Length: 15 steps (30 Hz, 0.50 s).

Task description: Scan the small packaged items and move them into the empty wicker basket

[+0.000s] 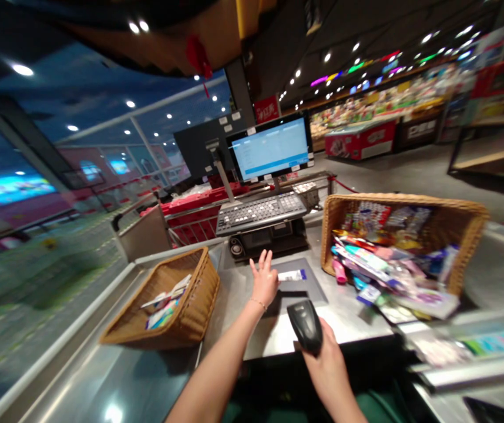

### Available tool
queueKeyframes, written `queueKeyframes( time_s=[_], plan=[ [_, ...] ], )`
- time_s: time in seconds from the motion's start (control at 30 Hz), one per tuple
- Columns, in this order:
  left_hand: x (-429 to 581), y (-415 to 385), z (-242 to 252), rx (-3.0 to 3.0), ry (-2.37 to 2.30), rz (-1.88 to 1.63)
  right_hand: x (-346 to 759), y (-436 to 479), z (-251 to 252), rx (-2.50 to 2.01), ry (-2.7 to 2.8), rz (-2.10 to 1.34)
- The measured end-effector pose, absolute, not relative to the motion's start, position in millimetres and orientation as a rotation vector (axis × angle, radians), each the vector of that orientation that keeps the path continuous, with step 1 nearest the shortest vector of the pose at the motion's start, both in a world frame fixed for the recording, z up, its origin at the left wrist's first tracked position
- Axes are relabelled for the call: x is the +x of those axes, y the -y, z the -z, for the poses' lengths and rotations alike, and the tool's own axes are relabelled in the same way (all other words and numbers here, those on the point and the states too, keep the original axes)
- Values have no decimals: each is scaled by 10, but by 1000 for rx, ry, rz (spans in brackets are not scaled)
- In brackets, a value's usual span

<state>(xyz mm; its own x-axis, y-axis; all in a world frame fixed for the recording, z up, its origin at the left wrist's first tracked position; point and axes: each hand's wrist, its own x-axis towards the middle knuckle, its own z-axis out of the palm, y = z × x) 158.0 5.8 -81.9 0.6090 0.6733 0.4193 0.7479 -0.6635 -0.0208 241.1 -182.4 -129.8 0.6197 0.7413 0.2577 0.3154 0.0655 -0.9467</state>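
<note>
Standing on the steel desk (349, 314) are 2 wicker baskets: the left basket (199, 308) holds only a few flat packets, and the right basket (466, 229) is tipped toward the person and spills many colourful packets onto the desk. Behind them are a keyboard (261, 211) and a lit monitor (272, 148). Between the baskets lies a dark plate (311, 288), and a small packet (291, 275), white with a purple end, lies flat on it. Nothing stands between the hands and this packet. The left hand (264, 282) is open with the fingers spread apart, palm down, just beside the left end of the small packet; I cannot tell if it touches it. The right hand (329, 358) is closed around the grip of a black handheld scanner (305, 324), whose head points forward toward the plate. The left arm is stretched far forward over the desk, with a thin bracelet on the wrist. The right arm stays bent and close to the body, at the near edge of the desk.
</note>
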Motion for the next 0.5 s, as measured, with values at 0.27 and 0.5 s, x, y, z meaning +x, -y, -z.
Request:
queueKeyframes(
  time_s=[0.27,0.5],
  plan=[
    [1472,-52,812,-2625,1230,572,2381,1833,1280,-1521,954,-399],
    [1377,-63,817,-2592,1257,567,2338,1840,1260,-1522,988,-416]
  ],
)
